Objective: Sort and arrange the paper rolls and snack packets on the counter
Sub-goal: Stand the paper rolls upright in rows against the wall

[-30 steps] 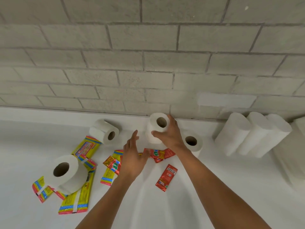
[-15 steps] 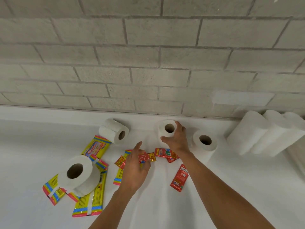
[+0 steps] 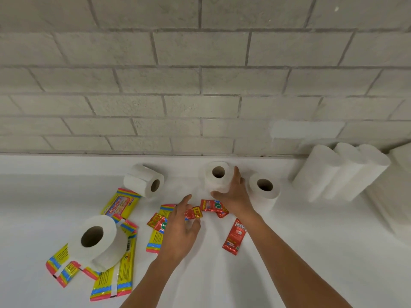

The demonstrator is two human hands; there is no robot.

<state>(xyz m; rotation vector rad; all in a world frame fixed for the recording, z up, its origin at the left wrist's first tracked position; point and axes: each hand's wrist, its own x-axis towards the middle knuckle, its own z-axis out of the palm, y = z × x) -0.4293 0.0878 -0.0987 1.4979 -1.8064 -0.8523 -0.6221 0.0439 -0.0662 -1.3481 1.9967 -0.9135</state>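
Grey brick wall is running behind the white counter, and most of the sorting is looking undone to me. Going from nine o'clock across: a fat paper roll is lying on top of several yellow snack packets, so that pile is still mixed. Towards eleven o'clock a smaller roll is lying on its side, apart from the others, with another yellow packet just beside it.

At the centre my left hand is reaching over a cluster of small red packets; its grip is closing, fingers curling at the packets, though I cannot tell whether it is actually pinching one. A second yellow-striped packet is lying partly under that hand.

At twelve o'clock my right hand is gripping an upright roll, thumb and fingers wrapping its sides near the wall. More red packets are lying just under that wrist, and one long red packet is lying alone towards five o'clock of it.

Just beside, at one o'clock, another upright roll is standing. At two to three o'clock a row of tall paper towel rolls is leaning against the wall, already looking grouped.

I am judging that the rolls are only starting to line up, and the packets are all still waiting.
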